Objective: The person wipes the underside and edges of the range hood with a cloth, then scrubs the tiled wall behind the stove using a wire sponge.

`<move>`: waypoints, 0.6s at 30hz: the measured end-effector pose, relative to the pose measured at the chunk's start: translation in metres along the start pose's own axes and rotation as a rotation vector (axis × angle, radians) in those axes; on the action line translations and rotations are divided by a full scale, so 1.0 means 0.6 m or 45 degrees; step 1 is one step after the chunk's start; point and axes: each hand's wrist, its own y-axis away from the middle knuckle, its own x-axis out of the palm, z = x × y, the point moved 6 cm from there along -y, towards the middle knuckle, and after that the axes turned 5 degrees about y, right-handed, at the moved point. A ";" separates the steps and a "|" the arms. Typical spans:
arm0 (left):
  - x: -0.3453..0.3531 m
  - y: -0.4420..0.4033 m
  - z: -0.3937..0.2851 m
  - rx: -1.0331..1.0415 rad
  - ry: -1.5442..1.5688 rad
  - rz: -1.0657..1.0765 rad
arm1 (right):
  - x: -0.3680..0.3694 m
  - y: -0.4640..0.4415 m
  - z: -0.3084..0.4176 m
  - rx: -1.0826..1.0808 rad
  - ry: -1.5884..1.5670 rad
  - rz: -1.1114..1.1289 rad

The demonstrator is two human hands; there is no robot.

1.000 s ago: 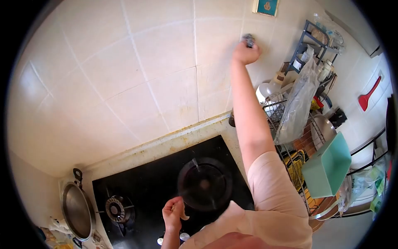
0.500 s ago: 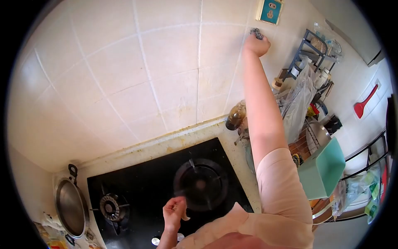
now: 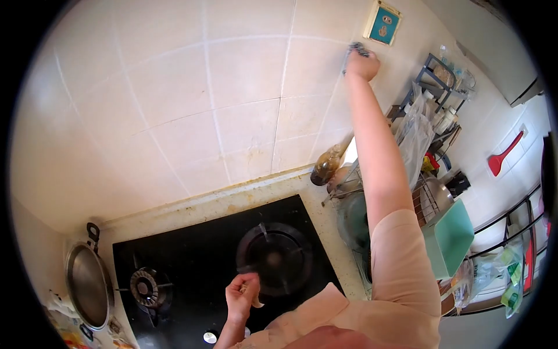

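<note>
My right hand (image 3: 365,65) reaches up to the tiled wall (image 3: 244,75), its fingers closed on a dark grey steel wool scrubber (image 3: 360,49). The scrubber is against the tile, just left of and below a wall plate (image 3: 384,24) with a blue-green centre. My left hand (image 3: 242,295) is held low over the black gas hob (image 3: 197,262), near the right burner (image 3: 274,260). Its fingers are curled in; a small pale bit shows at their lower edge, but I cannot make out what it is.
A frying pan (image 3: 89,286) stands at the left. Beyond the hob's right side are a brown bottle (image 3: 326,166), a glass lid (image 3: 353,220), a grey rack (image 3: 435,78), a plastic bag (image 3: 414,139) and a mint-green bin (image 3: 450,238). A red spatula (image 3: 504,154) hangs on the right wall.
The view has shifted a little. My right hand stays high at the wall with the scrubber, slightly lower beside the wall plate. My left hand remains curled above the hob.
</note>
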 end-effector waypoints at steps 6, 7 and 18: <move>-0.011 0.001 -0.003 0.029 0.020 -0.001 | 0.000 -0.019 -0.011 0.133 -0.006 0.089; -0.013 0.001 -0.005 0.043 0.017 -0.004 | -0.027 0.024 0.060 -0.223 0.234 -0.050; -0.021 0.003 -0.012 0.055 -0.057 -0.076 | -0.023 0.053 0.153 -0.556 -0.053 -0.124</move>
